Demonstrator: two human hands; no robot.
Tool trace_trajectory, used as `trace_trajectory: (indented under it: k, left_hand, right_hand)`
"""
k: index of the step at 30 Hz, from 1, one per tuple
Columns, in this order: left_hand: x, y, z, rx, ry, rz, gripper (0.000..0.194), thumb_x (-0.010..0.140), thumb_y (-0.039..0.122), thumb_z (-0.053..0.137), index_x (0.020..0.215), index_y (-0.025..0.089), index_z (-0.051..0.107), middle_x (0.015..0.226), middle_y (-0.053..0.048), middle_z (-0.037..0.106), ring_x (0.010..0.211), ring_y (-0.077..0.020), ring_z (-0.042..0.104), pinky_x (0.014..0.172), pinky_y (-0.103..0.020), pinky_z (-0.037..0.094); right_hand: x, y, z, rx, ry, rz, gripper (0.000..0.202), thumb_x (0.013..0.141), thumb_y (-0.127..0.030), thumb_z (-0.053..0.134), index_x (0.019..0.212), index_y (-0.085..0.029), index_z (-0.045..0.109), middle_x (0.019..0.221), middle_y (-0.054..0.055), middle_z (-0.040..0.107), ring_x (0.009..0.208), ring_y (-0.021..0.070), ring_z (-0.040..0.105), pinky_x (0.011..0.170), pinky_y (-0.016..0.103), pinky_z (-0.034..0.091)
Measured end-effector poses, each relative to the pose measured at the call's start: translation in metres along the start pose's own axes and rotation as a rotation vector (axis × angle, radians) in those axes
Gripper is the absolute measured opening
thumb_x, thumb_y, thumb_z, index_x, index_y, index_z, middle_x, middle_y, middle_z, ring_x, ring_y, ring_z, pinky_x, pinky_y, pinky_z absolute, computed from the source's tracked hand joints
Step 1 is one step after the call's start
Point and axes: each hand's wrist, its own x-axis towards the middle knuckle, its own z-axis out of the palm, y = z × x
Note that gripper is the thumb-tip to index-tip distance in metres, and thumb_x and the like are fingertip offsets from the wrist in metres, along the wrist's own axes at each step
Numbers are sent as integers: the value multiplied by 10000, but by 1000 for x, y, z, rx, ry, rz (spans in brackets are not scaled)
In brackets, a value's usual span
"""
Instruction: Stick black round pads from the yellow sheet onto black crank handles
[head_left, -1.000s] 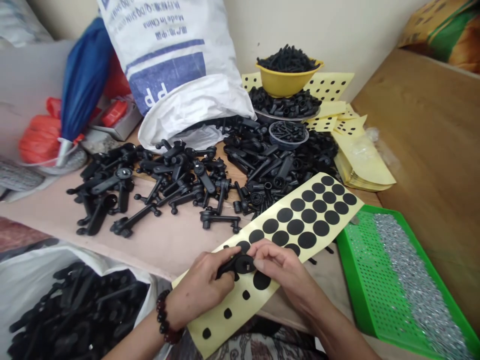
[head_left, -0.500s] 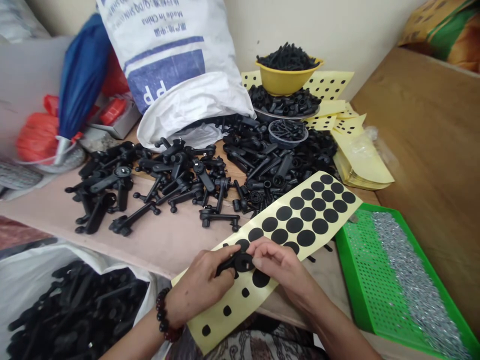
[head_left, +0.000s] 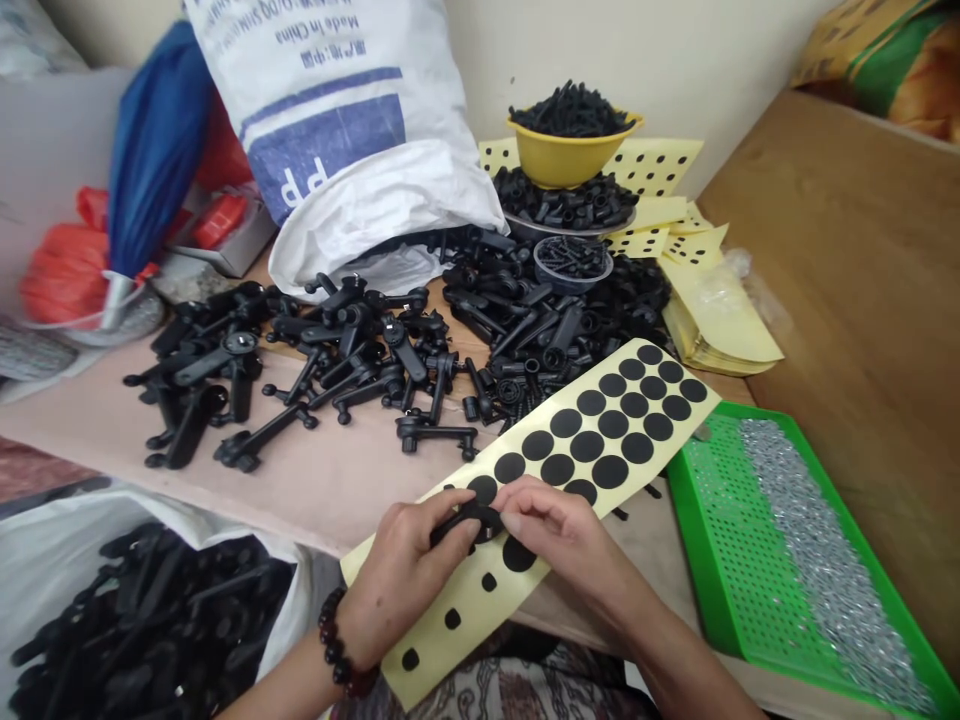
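Note:
My left hand is closed around a small black plastic arm with a round end, partly hidden by the fingers. Pinched together, the thumb and fingers of my right hand touch the edge of that round end; whatever lies between them is hidden. Beneath both hands a yellow backing sheet slants across the table edge and my lap. Rows of round black stickers cover its far part, while smaller black dots show on the near part.
Black plastic arms lie heaped across the table, below a white sack. A yellow bowl of black parts stands behind. To the right is a green basket of small metal pieces; at lower left, an open bag of black parts.
The black plastic arm has turned in my left hand, so its round face shows less. My left thumb has come up onto it. My right hand stays at the round end.

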Motion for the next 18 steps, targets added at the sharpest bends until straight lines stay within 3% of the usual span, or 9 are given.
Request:
trace_trajectory:
  k: [6, 11, 13, 18]
  left_hand:
    - [-3, -2, -2, -37, 47, 33, 281, 865, 315, 529, 1074, 199, 677, 998, -32, 731, 884, -189, 671, 777, -242, 516]
    - [-3, -1, -3, -148, 73, 29, 280, 861, 335, 548, 1071, 203, 677, 775, -5, 715, 822, -183, 660, 737, -234, 527]
    - [-4, -1, -3, -171, 70, 14, 295, 859, 340, 553, 1091, 206, 674, 702, 3, 690, 782, -178, 652, 710, -232, 529]
    - [-10, -1, -2, -179, 46, 10, 322, 847, 335, 557, 1131, 226, 663, 787, -11, 697, 661, -140, 607, 559, -192, 496]
  right_hand:
    - [-4, 4, -5, 425, -115, 238, 251, 810, -390, 636, 863, -166, 736, 838, 68, 701, 807, 173, 631, 795, 310, 476]
    - [-6, 7, -5, 615, -2, 263, 269, 780, -385, 681, 959, -188, 712, 903, 69, 724, 769, 174, 660, 794, 345, 495]
    - [-7, 5, -4, 535, 28, 206, 296, 802, -412, 655, 1009, -203, 683, 918, 60, 713, 774, 168, 649, 782, 330, 495]
    - [-11, -7, 11, -48, -31, -21, 314, 933, -399, 469, 1179, -233, 570, 904, 30, 649, 776, 161, 608, 693, 277, 485]
